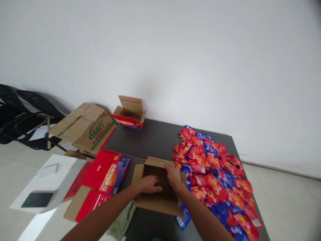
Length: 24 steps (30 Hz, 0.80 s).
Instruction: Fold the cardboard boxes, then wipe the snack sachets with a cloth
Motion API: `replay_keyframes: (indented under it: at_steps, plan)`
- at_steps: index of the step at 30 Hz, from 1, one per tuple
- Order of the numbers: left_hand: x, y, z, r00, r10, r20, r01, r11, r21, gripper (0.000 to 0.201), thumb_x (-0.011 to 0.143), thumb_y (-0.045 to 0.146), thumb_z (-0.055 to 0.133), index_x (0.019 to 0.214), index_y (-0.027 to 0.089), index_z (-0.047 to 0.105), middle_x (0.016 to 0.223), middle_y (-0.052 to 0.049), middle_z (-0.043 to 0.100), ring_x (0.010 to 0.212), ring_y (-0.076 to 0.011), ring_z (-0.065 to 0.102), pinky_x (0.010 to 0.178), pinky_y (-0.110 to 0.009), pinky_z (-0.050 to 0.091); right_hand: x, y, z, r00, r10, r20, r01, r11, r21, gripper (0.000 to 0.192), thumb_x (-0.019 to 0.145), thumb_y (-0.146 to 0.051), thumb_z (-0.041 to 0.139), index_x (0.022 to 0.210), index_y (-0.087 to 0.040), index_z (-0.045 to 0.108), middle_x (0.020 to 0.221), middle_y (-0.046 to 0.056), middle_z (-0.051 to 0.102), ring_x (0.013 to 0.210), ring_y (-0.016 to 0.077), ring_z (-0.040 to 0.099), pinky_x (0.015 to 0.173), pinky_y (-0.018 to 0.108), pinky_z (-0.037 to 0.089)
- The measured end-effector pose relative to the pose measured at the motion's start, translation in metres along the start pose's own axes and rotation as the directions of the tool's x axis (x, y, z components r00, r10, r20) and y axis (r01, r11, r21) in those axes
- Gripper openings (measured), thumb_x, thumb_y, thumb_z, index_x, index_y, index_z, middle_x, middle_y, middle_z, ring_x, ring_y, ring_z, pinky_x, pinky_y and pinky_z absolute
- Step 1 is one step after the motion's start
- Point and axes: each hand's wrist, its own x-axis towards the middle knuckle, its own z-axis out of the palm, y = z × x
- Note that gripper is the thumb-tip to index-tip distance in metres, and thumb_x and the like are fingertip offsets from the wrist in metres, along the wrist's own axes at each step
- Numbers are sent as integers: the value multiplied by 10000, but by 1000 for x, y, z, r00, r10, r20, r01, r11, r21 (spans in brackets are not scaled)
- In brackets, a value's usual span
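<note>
Left hand (pixel 149 184) and right hand (pixel 173 176), fingers loose and flat, inside open box (pixel 160 197); sachet pile (pixel 215 174) just right of right hand.

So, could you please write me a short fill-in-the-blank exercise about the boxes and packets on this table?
1. Both hands, the left hand and the right hand, reach into an open ____ box.
2. The pile of packets is red and ____.
3. The small open box sits at the table's ____ edge.

Missing words: cardboard; blue; far
</note>
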Motion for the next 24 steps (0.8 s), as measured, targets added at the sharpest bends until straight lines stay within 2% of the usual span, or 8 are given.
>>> replay_keyframes:
  at_steps: [3,6,8,10,14,17,20,24]
  plan:
    - [-13,6,-2,975,76,208,-58,994,-89,704,715,705,584,1258,258,622,1219,-85,678,1062,-294,652,887,-389,511,2,-2,-3,1000,8,13,-8,1000,4,410,871,-78,373,1149,-197,650,1159,90,699,1090,179,615,920,264,371]
    - [-18,13,11,946,5,323,-2,1000,-8,837,538,744,700,1193,225,659,1140,-127,709,971,-344,686,804,-435,548,4,-4,-6,1000,17,25,-17,1000,-2,392,859,-77,387,1106,-194,667,1088,91,721,1017,190,647,868,268,394]
    - [-17,18,26,957,-38,286,17,997,75,844,516,737,720,1156,190,670,1102,-171,714,942,-375,691,764,-466,558,4,-5,-7,999,23,29,-23,1000,-10,397,855,-73,387,1105,-195,670,1064,92,728,991,195,657,848,273,402]
    - [-15,22,42,978,-46,206,12,987,163,767,571,698,722,1111,156,676,1042,-202,721,937,-390,689,771,-489,553,4,-5,-7,999,26,31,-25,1000,-17,406,853,-69,388,1116,-193,670,1061,96,729,988,197,659,849,276,407]
    - [-17,30,63,998,-54,11,49,963,266,389,827,432,597,1091,150,643,944,-182,730,902,-348,702,783,-486,537,1,-4,-6,1000,10,24,-10,1000,-27,452,839,-57,401,1193,-196,645,1148,94,704,1070,189,626,922,282,397]
    - [-22,35,67,997,-62,-39,70,963,261,291,857,256,497,1103,158,616,948,-161,724,891,-318,703,779,-469,529,0,-3,-5,1000,-11,7,11,999,-38,534,822,-29,400,1290,-203,588,1273,84,646,1179,178,563,1013,294,358]
    - [-24,37,63,995,-63,-73,80,964,253,298,828,291,515,1075,169,627,968,-155,716,901,-316,696,789,-462,525,-6,-5,-5,1000,-23,-17,22,998,-57,606,809,-14,401,1385,-175,503,1398,100,549,1302,203,459,1102,346,291]
    - [-24,36,55,998,-43,-56,55,971,234,370,797,383,553,1093,182,645,1007,-151,715,939,-328,686,814,-468,532,-27,-15,4,991,-91,-99,80,991,-109,749,776,-7,448,1495,-185,336,1564,91,322,1437,267,245,1178,438,178]
